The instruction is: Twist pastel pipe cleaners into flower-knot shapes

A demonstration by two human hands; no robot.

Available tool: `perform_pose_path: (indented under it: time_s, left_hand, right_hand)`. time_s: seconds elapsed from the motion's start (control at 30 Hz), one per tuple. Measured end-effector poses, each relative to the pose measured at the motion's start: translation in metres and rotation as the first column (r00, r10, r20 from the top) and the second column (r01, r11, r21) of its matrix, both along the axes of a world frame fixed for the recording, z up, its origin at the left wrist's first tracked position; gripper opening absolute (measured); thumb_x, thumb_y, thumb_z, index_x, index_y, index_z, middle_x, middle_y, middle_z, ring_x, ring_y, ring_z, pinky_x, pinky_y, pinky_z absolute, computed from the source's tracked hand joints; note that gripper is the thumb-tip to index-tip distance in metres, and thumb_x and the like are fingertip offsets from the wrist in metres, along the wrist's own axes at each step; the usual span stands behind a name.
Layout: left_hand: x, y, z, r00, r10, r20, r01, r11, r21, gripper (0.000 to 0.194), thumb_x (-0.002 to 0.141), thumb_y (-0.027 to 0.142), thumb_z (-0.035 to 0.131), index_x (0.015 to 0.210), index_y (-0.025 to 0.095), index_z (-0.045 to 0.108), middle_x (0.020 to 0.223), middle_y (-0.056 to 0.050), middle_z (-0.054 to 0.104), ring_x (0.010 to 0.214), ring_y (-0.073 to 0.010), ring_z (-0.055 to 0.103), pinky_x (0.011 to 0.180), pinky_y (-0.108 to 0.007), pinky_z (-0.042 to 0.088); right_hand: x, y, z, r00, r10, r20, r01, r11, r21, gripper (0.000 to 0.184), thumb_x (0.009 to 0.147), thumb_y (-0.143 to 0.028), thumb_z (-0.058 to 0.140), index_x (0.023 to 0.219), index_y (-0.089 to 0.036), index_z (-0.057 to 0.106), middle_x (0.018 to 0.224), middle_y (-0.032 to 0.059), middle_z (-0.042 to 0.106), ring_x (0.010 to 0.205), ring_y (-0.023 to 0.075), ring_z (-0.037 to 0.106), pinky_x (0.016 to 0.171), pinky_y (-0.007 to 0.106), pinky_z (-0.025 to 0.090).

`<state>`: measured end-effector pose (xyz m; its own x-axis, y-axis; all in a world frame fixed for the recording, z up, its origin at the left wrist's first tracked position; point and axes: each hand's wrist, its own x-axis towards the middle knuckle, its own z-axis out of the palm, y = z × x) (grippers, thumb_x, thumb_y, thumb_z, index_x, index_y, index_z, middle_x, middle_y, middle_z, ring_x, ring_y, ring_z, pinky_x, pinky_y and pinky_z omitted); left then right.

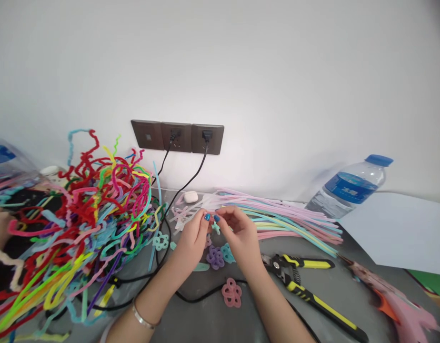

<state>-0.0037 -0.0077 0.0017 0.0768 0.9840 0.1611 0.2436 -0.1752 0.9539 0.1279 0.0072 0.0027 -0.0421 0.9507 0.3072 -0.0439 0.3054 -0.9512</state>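
A plain white wall with dark socket plates (pixel 177 137) rises behind a grey tabletop (pixel 334 286) crowded with craft supplies. Near its middle, the left hand (pixel 196 231) and right hand (pixel 241 233) meet, thumbs and fingers drawn in to pinch a small mint-green fuzzy piece (pixel 215 228), which shows just below the thumb tips; fingers hide the rest, so I cannot tell which hand bears more of it.

Beneath and nearer the person lie a purple fuzzy looped flower (pixel 215 257), a light-blue fuzzy looped flower (pixel 227 253) and a pink fuzzy looped flower (pixel 232 293). Straight pastel fuzzy stems (pixel 295 219) lie behind to the right, a tangled multicoloured heap of fuzzy stems (pixel 109 214) to the left. Black-and-yellow-handled metal pliers (pixel 295 285) rest beside the right forearm.

The step in hand looks like fine shaping or joining by fingertip. The next move seems to call for one hand steadying the piece while the other bends or presses it gently.
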Motion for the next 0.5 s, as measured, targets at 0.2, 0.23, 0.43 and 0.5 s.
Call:
perform_pose_path:
  time_s: [0.2, 0.23, 0.43, 0.5]
  left_hand:
    - [-0.0028, -0.0021, 0.0046, 0.979, -0.028, -0.202, 0.042, 0.997, 0.065, 0.021, 0.098, 0.033, 0.03, 0.09, 0.023, 0.047, 0.069, -0.001, 0.054, 0.064, -0.0201, 0.055, 0.061, -0.031, 0.041]
    - [-0.0031, -0.0024, 0.0061, 0.973, -0.028, -0.229, 0.048, 0.996, 0.079, 0.02, 0.098, 0.031, 0.03, 0.089, 0.023, 0.046, 0.067, 0.0, 0.052, 0.062, -0.0197, 0.053, 0.06, -0.03, 0.039]
    - [-0.0022, -0.0027, 0.0092, 0.947, 0.001, -0.32, 0.048, 0.988, 0.145, 0.018, 0.097, 0.024, 0.028, 0.085, 0.024, 0.041, 0.063, 0.003, 0.044, 0.057, -0.0182, 0.046, 0.057, -0.029, 0.031]
    - [-0.0012, -0.0027, 0.0091, 0.947, -0.005, -0.32, 0.059, 0.986, 0.157, 0.018, 0.097, 0.023, 0.028, 0.086, 0.024, 0.041, 0.064, 0.003, 0.044, 0.057, -0.0181, 0.045, 0.057, -0.029, 0.031]
  right_hand:
    - [0.0059, 0.0037, 0.0037, 0.999, -0.006, 0.049, 0.006, 1.0, -0.005, 0.007, 0.082, -0.027, 0.065, 0.08, -0.02, 0.065, 0.077, 0.0033, 0.067, 0.071, 0.0178, 0.062, 0.067, 0.029, 0.049]
    - [0.0067, 0.0046, 0.0045, 0.999, 0.006, 0.036, -0.005, 1.0, -0.014, 0.007, 0.081, -0.027, 0.066, 0.081, -0.02, 0.065, 0.077, 0.0035, 0.068, 0.072, 0.0181, 0.063, 0.068, 0.029, 0.05]
    - [0.0068, 0.0048, 0.0052, 0.999, 0.037, -0.033, -0.04, 0.996, -0.08, 0.008, 0.078, -0.028, 0.067, 0.079, -0.02, 0.065, 0.075, 0.0027, 0.067, 0.069, 0.0178, 0.063, 0.065, 0.029, 0.052]
    - [0.0069, 0.0024, 0.0063, 0.999, -0.006, 0.051, 0.007, 1.0, -0.014, 0.001, 0.079, -0.022, 0.063, 0.079, -0.021, 0.064, 0.075, 0.0021, 0.066, 0.069, 0.0173, 0.062, 0.064, 0.028, 0.05]
